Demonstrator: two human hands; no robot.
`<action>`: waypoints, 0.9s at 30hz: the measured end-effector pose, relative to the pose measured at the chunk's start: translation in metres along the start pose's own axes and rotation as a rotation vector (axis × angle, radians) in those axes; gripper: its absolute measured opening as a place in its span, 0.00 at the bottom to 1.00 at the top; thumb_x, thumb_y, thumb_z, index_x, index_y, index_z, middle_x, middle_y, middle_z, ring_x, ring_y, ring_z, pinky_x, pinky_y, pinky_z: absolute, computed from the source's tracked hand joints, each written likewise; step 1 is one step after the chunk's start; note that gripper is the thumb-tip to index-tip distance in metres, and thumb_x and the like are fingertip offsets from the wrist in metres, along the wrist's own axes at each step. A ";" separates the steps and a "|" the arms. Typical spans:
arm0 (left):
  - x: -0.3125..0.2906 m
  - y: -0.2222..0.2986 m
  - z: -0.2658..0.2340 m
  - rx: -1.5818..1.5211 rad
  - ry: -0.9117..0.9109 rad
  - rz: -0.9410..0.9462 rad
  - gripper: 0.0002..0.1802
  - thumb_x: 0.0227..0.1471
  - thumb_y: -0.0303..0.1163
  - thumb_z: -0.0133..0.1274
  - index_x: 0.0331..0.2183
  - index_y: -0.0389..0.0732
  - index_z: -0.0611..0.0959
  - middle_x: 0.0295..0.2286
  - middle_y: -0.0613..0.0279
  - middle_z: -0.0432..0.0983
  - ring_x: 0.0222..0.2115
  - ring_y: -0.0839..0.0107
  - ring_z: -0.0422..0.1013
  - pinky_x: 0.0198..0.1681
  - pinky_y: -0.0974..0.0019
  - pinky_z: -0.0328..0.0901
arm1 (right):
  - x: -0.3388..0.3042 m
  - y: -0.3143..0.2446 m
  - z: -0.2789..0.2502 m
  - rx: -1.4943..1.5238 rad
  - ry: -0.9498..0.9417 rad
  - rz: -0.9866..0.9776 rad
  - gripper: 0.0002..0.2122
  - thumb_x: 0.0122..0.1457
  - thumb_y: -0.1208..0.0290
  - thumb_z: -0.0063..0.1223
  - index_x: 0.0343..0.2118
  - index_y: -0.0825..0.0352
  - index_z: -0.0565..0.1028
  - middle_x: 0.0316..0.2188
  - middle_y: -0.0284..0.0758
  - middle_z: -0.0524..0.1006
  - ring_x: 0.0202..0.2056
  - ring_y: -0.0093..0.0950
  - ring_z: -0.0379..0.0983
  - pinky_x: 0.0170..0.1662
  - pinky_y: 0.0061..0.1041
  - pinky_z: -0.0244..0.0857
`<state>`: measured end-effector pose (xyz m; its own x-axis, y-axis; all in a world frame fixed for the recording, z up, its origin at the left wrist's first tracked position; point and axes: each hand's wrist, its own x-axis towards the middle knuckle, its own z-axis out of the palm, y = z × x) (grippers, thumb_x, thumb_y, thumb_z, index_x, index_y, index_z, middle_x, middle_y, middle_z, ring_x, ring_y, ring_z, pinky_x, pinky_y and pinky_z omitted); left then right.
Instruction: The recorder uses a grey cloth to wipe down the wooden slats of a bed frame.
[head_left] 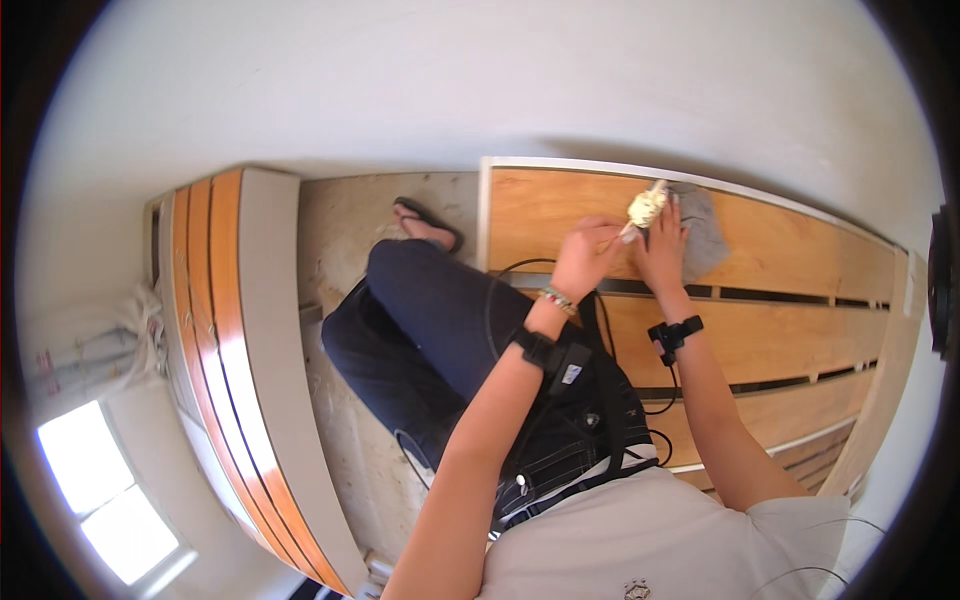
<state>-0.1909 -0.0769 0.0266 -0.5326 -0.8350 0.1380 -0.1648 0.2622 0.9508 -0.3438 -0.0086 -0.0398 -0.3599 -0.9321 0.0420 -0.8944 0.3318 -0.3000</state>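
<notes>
My left hand (590, 262) is closed in a pinch on the lower end of a thin stick with a pale yellow, bumpy lump (647, 207) around it. A short pale tip sticks out above the lump. What the lump is made of is too small to tell. Close beside it, my right hand (662, 248) has its fingers stretched out, at the edge of a grey cloth (704, 235). The cloth lies crumpled on the wooden slats (790, 240). Part of the cloth is hidden behind my right fingers.
I sit on the slatted wooden bed frame (560, 200), which has dark gaps between boards and a pale rim along the wall. Black cables (672, 392) run from the bands on my wrists. A wood-fronted cabinet (270, 330) stands to the left, near a bright window (105, 485).
</notes>
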 end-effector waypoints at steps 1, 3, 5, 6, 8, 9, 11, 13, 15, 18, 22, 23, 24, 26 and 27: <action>-0.002 -0.006 -0.003 -0.016 0.023 -0.006 0.07 0.41 0.24 0.52 0.27 0.35 0.80 0.30 0.53 0.74 0.33 0.57 0.68 0.38 0.63 0.63 | 0.001 -0.006 0.001 0.003 0.004 -0.014 0.27 0.50 0.64 0.47 0.54 0.61 0.57 0.58 0.38 0.48 0.60 0.38 0.39 0.54 0.56 0.38; -0.006 -0.017 -0.005 -0.010 0.077 -0.018 0.07 0.41 0.25 0.52 0.27 0.36 0.80 0.30 0.54 0.74 0.34 0.57 0.68 0.38 0.62 0.63 | 0.001 -0.015 0.009 0.024 0.003 -0.060 0.26 0.50 0.65 0.46 0.54 0.61 0.57 0.58 0.37 0.47 0.60 0.38 0.39 0.54 0.56 0.37; -0.004 -0.024 -0.006 0.016 0.113 0.037 0.07 0.40 0.26 0.52 0.27 0.36 0.80 0.30 0.54 0.74 0.35 0.57 0.67 0.39 0.62 0.62 | 0.007 -0.021 0.019 0.014 0.028 -0.088 0.26 0.51 0.64 0.45 0.54 0.61 0.57 0.59 0.37 0.47 0.60 0.38 0.39 0.54 0.57 0.36; -0.002 -0.025 -0.006 0.038 0.142 0.030 0.07 0.40 0.26 0.52 0.27 0.36 0.80 0.30 0.54 0.74 0.35 0.57 0.67 0.39 0.62 0.62 | 0.009 -0.022 0.025 0.005 0.031 -0.098 0.26 0.51 0.62 0.43 0.54 0.62 0.57 0.58 0.37 0.48 0.60 0.38 0.38 0.54 0.58 0.36; 0.000 -0.020 -0.005 0.002 0.103 0.011 0.08 0.40 0.28 0.52 0.27 0.36 0.80 0.32 0.55 0.73 0.35 0.57 0.67 0.40 0.62 0.62 | 0.014 -0.027 0.029 0.016 0.023 -0.154 0.26 0.52 0.62 0.42 0.55 0.61 0.56 0.58 0.38 0.49 0.60 0.38 0.39 0.54 0.56 0.35; 0.000 -0.024 -0.003 0.015 0.124 0.007 0.08 0.40 0.28 0.52 0.27 0.36 0.80 0.32 0.55 0.73 0.35 0.57 0.67 0.40 0.62 0.62 | 0.016 -0.033 0.031 0.011 0.023 -0.179 0.26 0.53 0.61 0.41 0.55 0.61 0.55 0.58 0.40 0.49 0.59 0.39 0.41 0.55 0.55 0.34; -0.002 -0.035 -0.002 0.034 0.132 0.016 0.08 0.39 0.28 0.53 0.26 0.36 0.80 0.33 0.56 0.73 0.36 0.57 0.67 0.41 0.61 0.62 | 0.019 -0.058 0.021 -0.053 -0.031 -0.208 0.25 0.54 0.61 0.40 0.56 0.59 0.56 0.58 0.39 0.49 0.59 0.38 0.42 0.55 0.53 0.33; 0.001 -0.037 -0.002 0.018 0.166 -0.023 0.07 0.39 0.28 0.53 0.24 0.36 0.80 0.35 0.56 0.73 0.37 0.57 0.66 0.42 0.61 0.61 | 0.022 -0.070 0.018 0.043 0.019 -0.263 0.24 0.54 0.62 0.41 0.54 0.60 0.58 0.57 0.38 0.52 0.58 0.38 0.44 0.56 0.52 0.33; 0.002 -0.043 -0.006 0.038 0.244 -0.062 0.06 0.40 0.28 0.53 0.22 0.36 0.80 0.37 0.55 0.72 0.38 0.56 0.66 0.43 0.60 0.60 | 0.027 -0.070 0.016 0.160 -0.002 -0.290 0.24 0.53 0.63 0.41 0.54 0.60 0.59 0.56 0.38 0.54 0.58 0.38 0.46 0.55 0.52 0.34; 0.002 -0.050 -0.005 -0.066 0.225 -0.059 0.06 0.41 0.30 0.52 0.21 0.38 0.80 0.39 0.51 0.71 0.41 0.53 0.65 0.46 0.59 0.59 | 0.034 -0.057 0.024 0.126 -0.004 -0.306 0.23 0.53 0.64 0.42 0.53 0.60 0.60 0.55 0.38 0.56 0.57 0.37 0.47 0.55 0.52 0.35; 0.004 -0.053 0.000 -0.231 -0.033 -0.225 0.08 0.44 0.34 0.50 0.23 0.42 0.81 0.39 0.40 0.68 0.48 0.46 0.57 0.54 0.56 0.50 | 0.028 -0.046 0.024 -0.070 0.080 -0.293 0.23 0.52 0.64 0.44 0.53 0.56 0.60 0.56 0.38 0.55 0.58 0.37 0.47 0.56 0.51 0.34; 0.004 -0.056 0.001 -0.230 -0.028 -0.227 0.08 0.44 0.34 0.50 0.23 0.42 0.81 0.39 0.40 0.68 0.48 0.46 0.57 0.54 0.56 0.50 | 0.029 -0.047 0.024 -0.064 0.129 -0.302 0.24 0.52 0.63 0.44 0.54 0.55 0.60 0.56 0.37 0.54 0.58 0.36 0.46 0.56 0.51 0.34; 0.003 -0.057 0.001 -0.201 -0.041 -0.198 0.08 0.45 0.34 0.50 0.23 0.43 0.81 0.39 0.39 0.67 0.49 0.45 0.57 0.55 0.56 0.48 | 0.028 -0.048 0.023 -0.117 0.147 -0.363 0.24 0.52 0.62 0.45 0.54 0.54 0.59 0.57 0.36 0.53 0.58 0.36 0.46 0.56 0.51 0.34; 0.000 -0.060 0.003 -0.173 -0.057 -0.173 0.08 0.45 0.34 0.49 0.24 0.45 0.82 0.39 0.37 0.67 0.49 0.45 0.56 0.56 0.56 0.45 | 0.026 -0.053 0.020 -0.112 0.160 -0.389 0.24 0.52 0.62 0.45 0.54 0.54 0.59 0.57 0.36 0.53 0.58 0.36 0.46 0.56 0.51 0.34; 0.000 -0.060 0.003 -0.182 -0.048 -0.182 0.08 0.45 0.34 0.49 0.25 0.45 0.82 0.40 0.37 0.67 0.50 0.46 0.55 0.57 0.57 0.44 | 0.026 -0.053 0.020 -0.108 0.178 -0.414 0.24 0.52 0.62 0.45 0.54 0.53 0.59 0.57 0.36 0.53 0.58 0.36 0.46 0.56 0.50 0.34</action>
<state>-0.1835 -0.0915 -0.0309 -0.5477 -0.8352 -0.0489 -0.1116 0.0150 0.9936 -0.3001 -0.0533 -0.0418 0.0016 -0.9528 0.3037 -0.9915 -0.0409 -0.1232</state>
